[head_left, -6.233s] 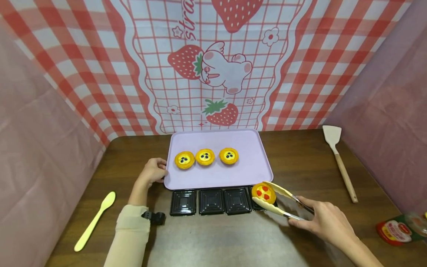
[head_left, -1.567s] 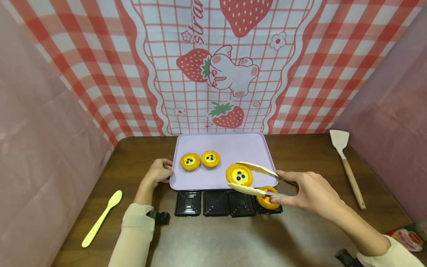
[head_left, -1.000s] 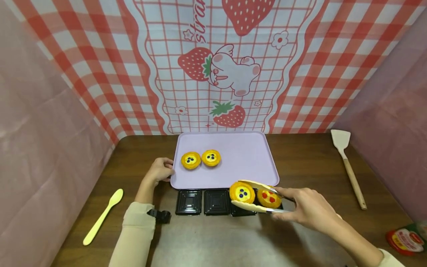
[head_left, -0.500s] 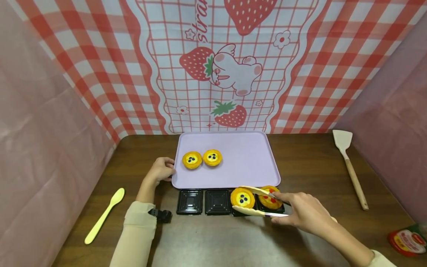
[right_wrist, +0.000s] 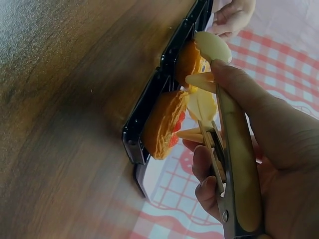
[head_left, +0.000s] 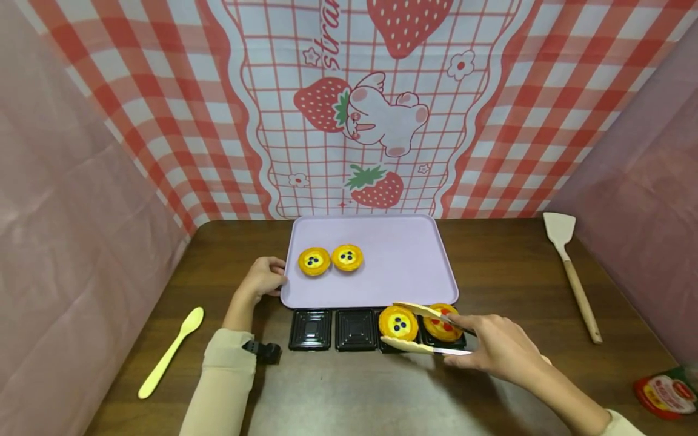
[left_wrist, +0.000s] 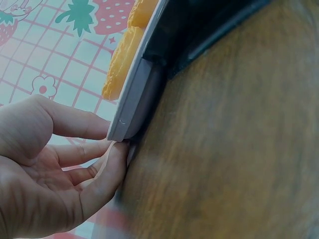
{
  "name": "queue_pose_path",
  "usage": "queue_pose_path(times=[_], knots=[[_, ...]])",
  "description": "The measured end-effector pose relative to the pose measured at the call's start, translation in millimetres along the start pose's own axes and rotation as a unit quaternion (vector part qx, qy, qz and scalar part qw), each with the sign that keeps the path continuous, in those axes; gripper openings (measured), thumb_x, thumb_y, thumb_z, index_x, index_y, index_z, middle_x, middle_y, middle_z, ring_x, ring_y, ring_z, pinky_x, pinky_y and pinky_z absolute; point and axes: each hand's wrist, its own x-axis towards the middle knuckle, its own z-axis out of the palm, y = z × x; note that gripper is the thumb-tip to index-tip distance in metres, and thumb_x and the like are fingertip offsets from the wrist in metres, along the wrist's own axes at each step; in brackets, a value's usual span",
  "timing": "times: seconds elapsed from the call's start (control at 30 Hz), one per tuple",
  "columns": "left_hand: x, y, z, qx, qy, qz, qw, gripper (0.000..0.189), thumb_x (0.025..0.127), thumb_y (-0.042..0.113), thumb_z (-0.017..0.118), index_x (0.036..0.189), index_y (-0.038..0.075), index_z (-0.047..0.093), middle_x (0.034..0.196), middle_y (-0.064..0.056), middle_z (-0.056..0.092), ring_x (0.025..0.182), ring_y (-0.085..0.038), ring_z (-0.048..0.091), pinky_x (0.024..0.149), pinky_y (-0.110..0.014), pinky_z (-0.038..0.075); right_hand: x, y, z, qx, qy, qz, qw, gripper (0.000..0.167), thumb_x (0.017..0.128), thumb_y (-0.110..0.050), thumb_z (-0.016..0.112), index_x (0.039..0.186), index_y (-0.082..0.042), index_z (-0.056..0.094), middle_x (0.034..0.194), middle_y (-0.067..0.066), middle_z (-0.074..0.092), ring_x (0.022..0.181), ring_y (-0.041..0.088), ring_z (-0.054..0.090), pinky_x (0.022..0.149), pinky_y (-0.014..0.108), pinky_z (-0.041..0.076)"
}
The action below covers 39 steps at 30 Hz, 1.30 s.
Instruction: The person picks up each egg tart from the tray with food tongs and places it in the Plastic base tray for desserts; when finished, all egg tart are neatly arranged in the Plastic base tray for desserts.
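Note:
My left hand (head_left: 263, 277) pinches the left edge of the lilac tray (head_left: 403, 254); the left wrist view has thumb and fingers at its corner (left_wrist: 118, 130). Two blueberry-topped tarts (head_left: 330, 259) sit side by side on the tray's left half. My right hand (head_left: 498, 345) grips cream-tipped tongs (head_left: 409, 346). Between the tong arms is a third blueberry tart (head_left: 398, 324), in the third black square container from the left. To its right, a tart with red topping (head_left: 436, 333) rests in the rightmost container, partly covered by the tongs.
Two more black containers (head_left: 310, 330) stand left in the row, along the tray's front edge. A yellow spoon (head_left: 171, 353) lies at left, a wooden-handled spatula (head_left: 569, 272) at right. A red-and-green labelled jar (head_left: 665, 393) is at the right edge. A checked cloth (head_left: 376, 121) hangs behind.
The tongs set the red-topped tart in the rightmost container, then carried a blueberry tart from the tray into the container beside it. The left hand stays at the tray's edge.

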Motion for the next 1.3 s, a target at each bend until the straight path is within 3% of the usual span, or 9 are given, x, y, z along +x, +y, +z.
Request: queue_pose_path(times=[0.23, 0.5, 0.63, 0.8, 0.93, 1.1, 1.3], knots=[[0.3, -0.5, -0.3, -0.002, 0.0, -0.001, 1.0, 0.042, 0.083, -0.008, 0.063, 0.124, -0.012, 0.053, 0.1, -0.019, 0.056, 0.08, -0.023, 0.058, 0.059, -0.036, 0.059, -1.0, -2.9, -3.5, 0.016, 0.02, 0.022, 0.9994, 0.087, 0.057, -0.062, 0.088, 0.125, -0.012, 0.07, 0.106, 0.012, 0.072, 0.083, 0.026, 0.069, 0.061, 0.044, 0.056], [0.6, -1.3, -1.6, -0.005, 0.0, -0.003, 1.0, 0.042, 0.083, -0.008, 0.063, 0.124, -0.012, 0.053, 0.1, -0.019, 0.056, 0.08, -0.023, 0.058, 0.059, -0.035, 0.059, -0.8, -4.2, -12.8, 0.022, 0.043, 0.011, 0.9987, 0.098, 0.054, -0.069, 0.085, 0.127, -0.006, 0.067, 0.111, 0.014, 0.071, 0.091, 0.031, 0.069, 0.064, 0.046, 0.057], [0.5, -0.3, -1.6, -0.004, 0.0, -0.001, 1.0, 0.042, 0.083, -0.008, 0.062, 0.124, -0.012, 0.054, 0.099, -0.019, 0.056, 0.079, -0.023, 0.058, 0.058, -0.034, 0.059, 1.3, -4.8, -20.3, 0.023, 0.051, 0.006, 0.9984, 0.099, 0.055, -0.068, 0.085, 0.128, -0.005, 0.066, 0.11, 0.014, 0.071, 0.084, 0.025, 0.068, 0.06, 0.042, 0.055], [-0.5, -0.7, -0.2, -0.005, -0.002, -0.001, 1.0, 0.042, 0.083, -0.008, 0.062, 0.123, -0.012, 0.054, 0.1, -0.019, 0.056, 0.079, -0.023, 0.058, 0.058, -0.034, 0.059, 8.2, -5.8, -33.4, 0.018, 0.055, 0.008, 0.9983, 0.102, 0.057, -0.073, 0.082, 0.131, -0.004, 0.064, 0.11, 0.014, 0.071, 0.07, 0.012, 0.055, 0.055, 0.033, 0.046], [-0.4, -2.4, 0.3, -0.001, -0.001, 0.0, 1.0, 0.042, 0.083, -0.008, 0.062, 0.123, -0.012, 0.054, 0.099, -0.019, 0.056, 0.08, -0.024, 0.058, 0.059, -0.035, 0.059, 18.2, -8.0, -43.3, 0.019, 0.065, 0.0, 0.9977, 0.1, 0.059, -0.072, 0.081, 0.131, -0.005, 0.064, 0.112, 0.014, 0.071, 0.064, 0.011, 0.049, 0.054, 0.03, 0.042], [-0.5, -3.8, 1.2, 0.0, 0.001, -0.006, 1.0, 0.04, 0.083, -0.008, 0.063, 0.123, -0.011, 0.055, 0.1, -0.019, 0.056, 0.081, -0.025, 0.059, 0.06, -0.035, 0.059, 36.0, -14.4, -51.6, 0.023, 0.064, -0.007, 0.9977, 0.1, 0.059, -0.073, 0.08, 0.132, -0.006, 0.064, 0.116, 0.014, 0.07, 0.069, 0.014, 0.052, 0.057, 0.031, 0.042], [0.1, -3.6, 0.2, -0.006, 0.004, -0.004, 1.0, 0.041, 0.083, -0.008, 0.063, 0.123, -0.012, 0.054, 0.1, -0.019, 0.056, 0.081, -0.024, 0.059, 0.059, -0.035, 0.059, 68.9, -22.5, -54.3, 0.022, 0.061, -0.03, 0.9974, 0.102, 0.06, -0.072, 0.081, 0.133, -0.004, 0.063, 0.106, 0.009, 0.072, 0.068, 0.016, 0.048, 0.053, 0.028, 0.037]])
